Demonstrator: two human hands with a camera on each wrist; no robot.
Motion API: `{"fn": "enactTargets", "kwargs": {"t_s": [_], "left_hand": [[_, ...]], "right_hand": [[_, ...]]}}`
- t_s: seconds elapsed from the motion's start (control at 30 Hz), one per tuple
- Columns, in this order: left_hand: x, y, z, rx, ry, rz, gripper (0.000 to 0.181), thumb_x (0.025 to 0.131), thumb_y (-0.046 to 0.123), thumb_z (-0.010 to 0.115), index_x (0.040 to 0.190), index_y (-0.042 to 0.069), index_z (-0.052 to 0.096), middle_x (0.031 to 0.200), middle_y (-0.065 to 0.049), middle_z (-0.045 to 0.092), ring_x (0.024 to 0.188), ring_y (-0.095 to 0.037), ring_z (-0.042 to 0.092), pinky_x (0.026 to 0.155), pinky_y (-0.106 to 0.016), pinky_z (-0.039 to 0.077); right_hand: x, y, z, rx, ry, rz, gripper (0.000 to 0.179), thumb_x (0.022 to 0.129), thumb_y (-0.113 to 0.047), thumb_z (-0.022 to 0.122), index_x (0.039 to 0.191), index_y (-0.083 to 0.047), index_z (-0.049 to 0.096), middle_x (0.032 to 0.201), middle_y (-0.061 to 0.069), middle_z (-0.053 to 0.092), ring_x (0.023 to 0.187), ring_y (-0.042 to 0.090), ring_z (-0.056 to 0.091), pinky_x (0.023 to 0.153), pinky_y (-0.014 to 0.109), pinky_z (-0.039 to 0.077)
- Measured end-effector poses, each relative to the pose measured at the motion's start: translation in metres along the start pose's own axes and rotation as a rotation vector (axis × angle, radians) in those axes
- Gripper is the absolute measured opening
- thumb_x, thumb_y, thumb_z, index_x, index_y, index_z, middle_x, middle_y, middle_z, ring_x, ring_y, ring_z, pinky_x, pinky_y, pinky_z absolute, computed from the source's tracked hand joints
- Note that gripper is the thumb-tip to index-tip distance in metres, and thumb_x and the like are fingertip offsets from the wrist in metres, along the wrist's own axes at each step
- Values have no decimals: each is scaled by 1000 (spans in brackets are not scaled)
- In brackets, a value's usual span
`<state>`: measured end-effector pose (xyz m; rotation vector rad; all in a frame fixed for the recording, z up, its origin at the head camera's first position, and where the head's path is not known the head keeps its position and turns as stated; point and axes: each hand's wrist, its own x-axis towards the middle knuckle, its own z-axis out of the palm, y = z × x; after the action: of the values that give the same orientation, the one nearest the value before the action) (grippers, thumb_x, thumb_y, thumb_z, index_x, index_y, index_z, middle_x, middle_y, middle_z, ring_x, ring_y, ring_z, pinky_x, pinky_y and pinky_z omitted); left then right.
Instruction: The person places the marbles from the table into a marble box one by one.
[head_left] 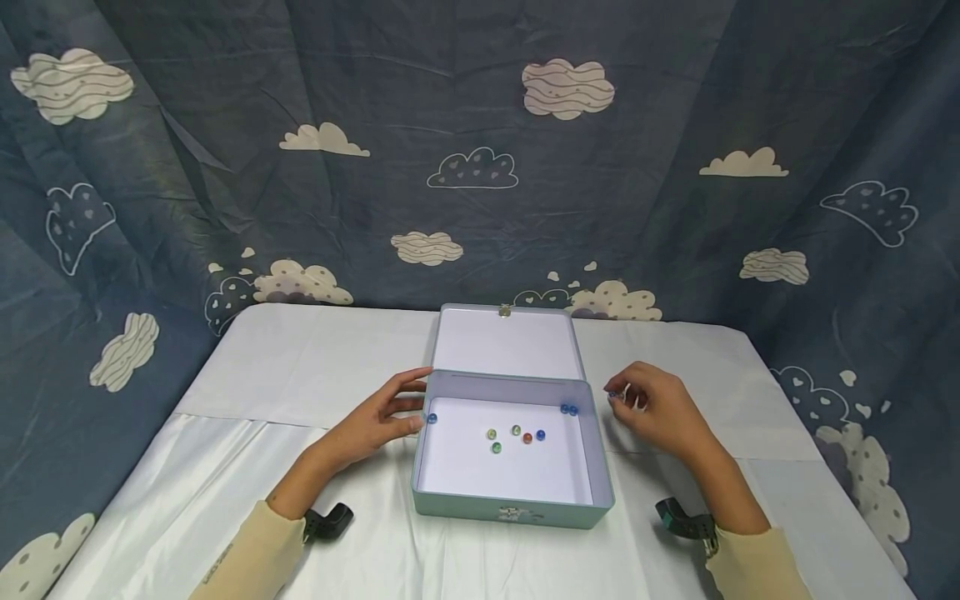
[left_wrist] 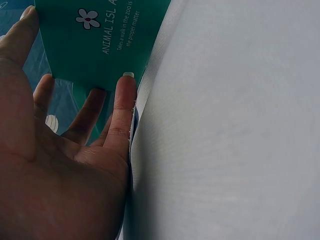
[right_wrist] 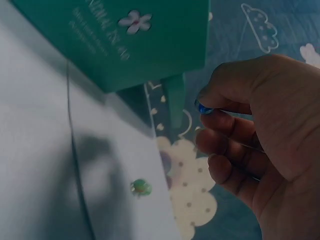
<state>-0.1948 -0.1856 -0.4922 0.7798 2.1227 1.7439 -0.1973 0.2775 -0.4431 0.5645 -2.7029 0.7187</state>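
A green metal box (head_left: 517, 512) with a pale inside stands on the table, its lid (head_left: 506, 342) tipped back. Several marbles lie inside: blue ones, among them one (head_left: 541, 435) near the middle, an orange-red one (head_left: 527, 438) and green ones such as this green marble (head_left: 497, 448). My left hand (head_left: 375, 425) rests its extended fingers against the box's left side; the left wrist view shows those fingers (left_wrist: 122, 107) touching the green wall. To the right of the box, my right hand (head_left: 660, 408) pinches a blue marble (right_wrist: 203, 107) between thumb and index finger.
White cloth (head_left: 337, 575) covers the table. A green marble (right_wrist: 141, 187) lies on the cloth beyond the box's right side, in the right wrist view. Behind the table hangs a dark blue curtain (head_left: 465, 100) with cloud prints.
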Motion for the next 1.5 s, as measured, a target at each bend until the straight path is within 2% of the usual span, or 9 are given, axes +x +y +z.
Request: {"fn": "enactTargets", "kwargs": {"t_s": [0.17,0.4,0.6,0.77,1.1,1.3,1.5], "left_hand": [[0,-1,0,-7,-2,-3,74,105,16,69,167,27,30,161,-19,38,145,-43,48,101,-36,56],[1,-2,0,-11,-3,1,75,105,16,69,167,25,30,161,-20,38,145,-45,47,101,-36,56],[1,-3,0,-12,-2,-1,74,105,16,69,167,27,30,161,-20,38,145,-44,48,101,-36,56],[1,-2,0,-12,-4,2,74,105,16,69,167,27,30,161,-20,38,145,-44,48,101,-36,56],[0,-2,0,-5,0,-1,74,105,17,69,167,29,31,162,-18,38,145,-43,48,103,-36,55],[0,-1,0,-6,4,-5,74,105,17,70,167,29,31,162,-18,38,145,-42,48,103,-36,55],[0,1,0,-5,3,-5,74,105,17,70,167,28,31,162,-18,38,145,-43,48,102,-36,55]], "right_hand": [[1,-15,-5,9,-14,3,17,87,-1,81,101,-10,79,96,-3,70,79,18,62,68,35,55],[1,-29,-9,35,-28,-13,20,86,-2,84,101,-14,79,98,-4,70,81,17,63,70,32,59],[1,-35,-8,67,-50,-76,19,86,0,83,101,-12,79,98,-6,70,80,14,62,68,30,58],[0,-37,-6,78,-59,-85,20,86,0,83,101,-12,79,99,-6,69,80,14,61,69,32,59],[1,-30,-6,52,-8,-95,22,85,2,83,100,-14,78,98,-5,70,79,15,62,67,28,57],[2,-20,-6,22,2,-51,22,86,4,81,101,-13,78,96,-3,70,78,17,62,67,33,58],[1,-5,-3,8,18,2,23,86,6,78,100,-13,78,93,-3,68,77,18,60,66,28,52]]}}
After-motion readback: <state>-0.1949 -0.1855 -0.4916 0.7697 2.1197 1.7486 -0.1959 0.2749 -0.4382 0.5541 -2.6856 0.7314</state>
